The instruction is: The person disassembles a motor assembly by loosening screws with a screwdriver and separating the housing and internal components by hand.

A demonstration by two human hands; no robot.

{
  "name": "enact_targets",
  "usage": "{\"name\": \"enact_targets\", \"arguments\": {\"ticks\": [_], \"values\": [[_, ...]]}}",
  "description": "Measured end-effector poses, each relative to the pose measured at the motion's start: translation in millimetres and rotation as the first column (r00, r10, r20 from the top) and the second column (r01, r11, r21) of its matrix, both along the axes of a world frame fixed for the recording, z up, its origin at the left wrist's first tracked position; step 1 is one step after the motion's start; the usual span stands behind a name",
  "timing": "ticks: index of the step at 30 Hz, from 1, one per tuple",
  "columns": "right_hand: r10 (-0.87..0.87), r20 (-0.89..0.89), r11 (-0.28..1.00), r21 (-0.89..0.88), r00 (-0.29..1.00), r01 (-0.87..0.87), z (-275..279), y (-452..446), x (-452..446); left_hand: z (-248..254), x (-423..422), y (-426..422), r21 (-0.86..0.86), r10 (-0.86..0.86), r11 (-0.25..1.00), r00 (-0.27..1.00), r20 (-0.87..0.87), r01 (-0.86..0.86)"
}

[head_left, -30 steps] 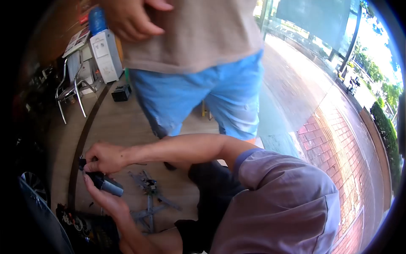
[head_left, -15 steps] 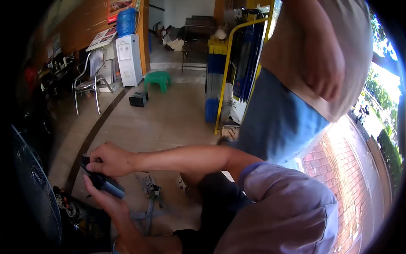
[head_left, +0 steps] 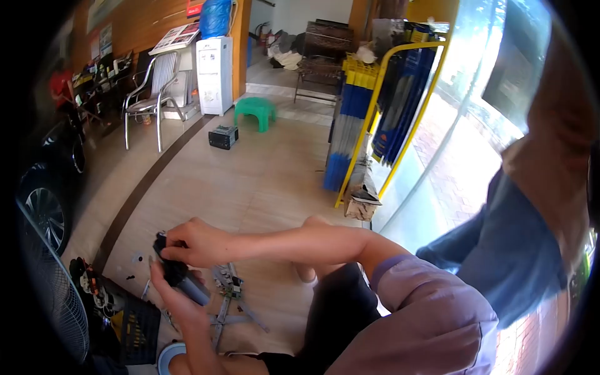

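My left hand (head_left: 181, 300) holds a dark device (head_left: 195, 290) with a grey cylindrical body and a black end, cupping it from below. The fingers of my right hand (head_left: 199, 244) are closed on the black end, above my left hand. Part of the device is hidden by my fingers. On the floor just right of it lies a metal frame (head_left: 222, 319) of crossed bars, with small parts near its top. Small dark bits (head_left: 130, 277) are scattered left of my hands.
At lower left are a black basket (head_left: 140, 331), a mesh fan guard (head_left: 59, 300) and a light-blue rim (head_left: 167, 356). Farther off stand a green stool (head_left: 255, 111), a black box (head_left: 223, 137), a metal chair (head_left: 153, 94) and a yellow rack (head_left: 369, 119). A person (head_left: 519, 231) is at right.
The view has swung, bringing the rack and stool into sight. The other person has shifted from the middle to the right edge. Both my hands still hold the device.
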State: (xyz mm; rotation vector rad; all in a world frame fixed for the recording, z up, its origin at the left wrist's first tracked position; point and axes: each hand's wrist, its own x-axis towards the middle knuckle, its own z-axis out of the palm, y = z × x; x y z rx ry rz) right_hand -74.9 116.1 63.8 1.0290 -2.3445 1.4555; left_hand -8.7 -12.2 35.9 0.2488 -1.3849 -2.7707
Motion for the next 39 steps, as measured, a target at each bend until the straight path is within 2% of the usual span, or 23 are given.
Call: {"name": "enact_targets", "arguments": {"ticks": [4, 5, 8, 9, 12, 13, 15, 17, 19, 20, 21, 22, 24, 26, 28, 29, 33, 36, 39], "values": [[0.013, 0.068, 0.999, 0.03, 0.998, -0.015, -30.4, 27.8, -7.6, -20.6, -4.7, 19.9, -0.014, -0.039, 0.999, 0.985, 0.166, 0.042], [0.011, 0.1, 0.999, 0.038, 0.995, -0.015, -36.5, 35.2, -7.5, -22.0, -3.9, 24.8, -0.068, -0.038, 0.996, 0.98, 0.194, 0.052], [0.001, 0.173, 0.999, 0.035, 0.985, -0.007, -59.1, 46.7, -7.4, -34.8, -7.2, 39.1, 0.017, -0.014, 1.0, 0.951, 0.309, 0.009], [-0.003, 0.176, 1.0, 0.022, 0.984, -0.001, -66.7, 48.7, -8.2, -29.7, -7.2, 45.1, -0.007, 0.031, 1.0, 0.924, 0.382, -0.03], [-0.038, 0.183, 0.999, -0.014, 0.982, 0.042, -82.9, 50.5, 0.6, -65.6, -6.4, 30.8, 0.085, -0.223, 0.974, 0.947, 0.23, 0.208], [-0.046, 0.211, 0.998, -0.022, 0.976, 0.052, -78.4, 51.6, -0.3, -66.1, -10.4, 32.1, 0.069, -0.234, 0.972, 0.948, 0.216, 0.224], [-0.043, 0.287, 0.997, -0.049, 0.957, 0.06, -69.2, 56.2, 9.6, -65.6, -6.3, 31.8, 0.028, -0.241, 0.97, 0.947, 0.213, 0.241], [-0.075, 0.138, 0.993, -0.084, 0.988, 0.087, -78.8, 58.7, 2.3, -75.7, -16.7, 37.7, -0.005, -0.131, 0.991, 0.968, 0.215, 0.135], [-0.055, 0.055, 0.993, -0.098, 0.997, 0.06, -81.1, 59.3, 3.5, -64.7, -10.8, 41.0, 0.05, -0.098, 0.995, 0.959, 0.266, 0.088], [-0.042, 0.021, 0.994, -0.102, 0.999, 0.044, -77.4, 63.3, 1.1, -51.5, -10.6, 43.5, 0.122, -0.142, 0.986, 0.948, 0.285, 0.111], [-0.033, 0.006, 0.994, -0.102, 0.999, 0.034, -73.8, 64.7, 0.7, -50.5, -8.0, 40.1, 0.053, -0.205, 0.979, 0.963, 0.175, 0.198], [-0.032, -0.006, 0.995, -0.098, 0.999, 0.032, -72.4, 65.8, -3.3, -52.6, -11.8, 42.9, 0.005, -0.136, 0.99, 0.969, 0.207, 0.138], [-0.025, 0.128, 0.995, -0.088, 0.992, 0.036, -72.7, 61.7, -1.1, -41.6, -12.7, 45.5, 0.051, -0.121, 0.992, 0.961, 0.247, 0.112], [-0.025, 0.292, 0.988, -0.139, 0.956, 0.069, -66.1, 51.7, 7.8, -45.3, -8.9, 34.4, 0.004, -0.172, 0.985, 0.96, 0.222, 0.175], [0.014, 0.363, 0.976, -0.208, 0.932, 0.066, -68.7, 41.1, 12.7, -43.4, -6.5, 22.0, 0.01, -0.201, 0.979, 0.944, 0.263, 0.206], [0.003, 0.345, 0.982, -0.178, 0.939, 0.063, -69.7, 58.8, 1.1, -35.9, -16.4, 38.2, 0.022, -0.22, 0.974, 0.925, 0.309, 0.225], [-0.04, 0.32, 0.994, -0.083, 0.946, 0.071, -68.7, 59.4, 1.7, -34.3, -16.6, 36.1, 0.005, -0.216, 0.975, 0.939, 0.268, 0.223], [-0.065, 0.392, 0.996, -0.024, 0.917, 0.081, -70.5, 56.6, 4.7, -34.9, -11.6, 28.5, -0.023, -0.199, 0.977, 0.948, 0.248, 0.211], [-0.019, 0.319, 0.997, -0.059, 0.948, 0.04, -69.3, 51.9, 6.5, -40.6, -6.4, 27.2, -0.106, -0.184, 0.971, 0.954, 0.238, 0.214]]}}
